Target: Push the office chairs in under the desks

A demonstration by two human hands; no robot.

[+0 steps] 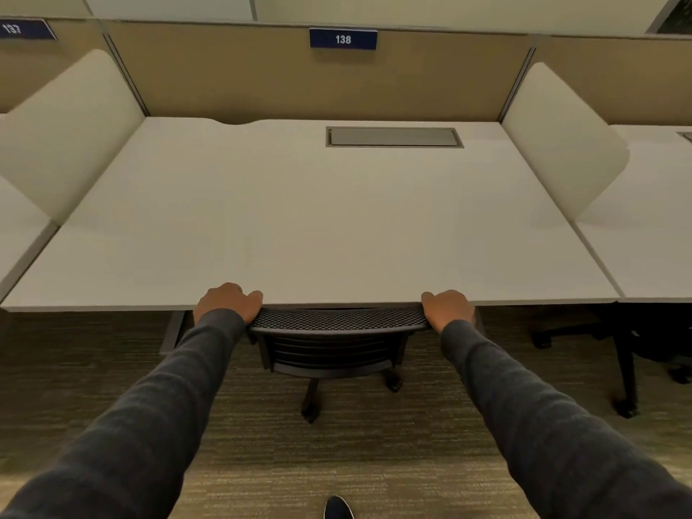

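I read a dark blue sign [343,38] with white digits "138" on the tan partition [224,73] straight ahead, and a second blue sign [26,29] at the far left edge reading "137"; I find no other writing or brand. The chair [333,340] is black, with a mesh top edge to its backrest, horizontal slats lower down, and a base on casters resting on the striped carpet [337,455]. Its seat is hidden beneath the white worktop [299,219], and the top of the backrest sits right at the worktop's near edge. My left hand [228,301] wraps the left corner of the backrest, fingers curled over the top, and my right hand [447,308] wraps the right corner the same way, both closed on the mesh rim; dark grey sleeves [157,413] cover both arms. A grey rectangular hatch [394,137] is set flush into the worktop toward the back. Pale side screens [71,133] stand at each side. Another black chair base [636,354] shows under the neighbouring desk at right, and a dark shoe tip [337,508] sits at the bottom edge.
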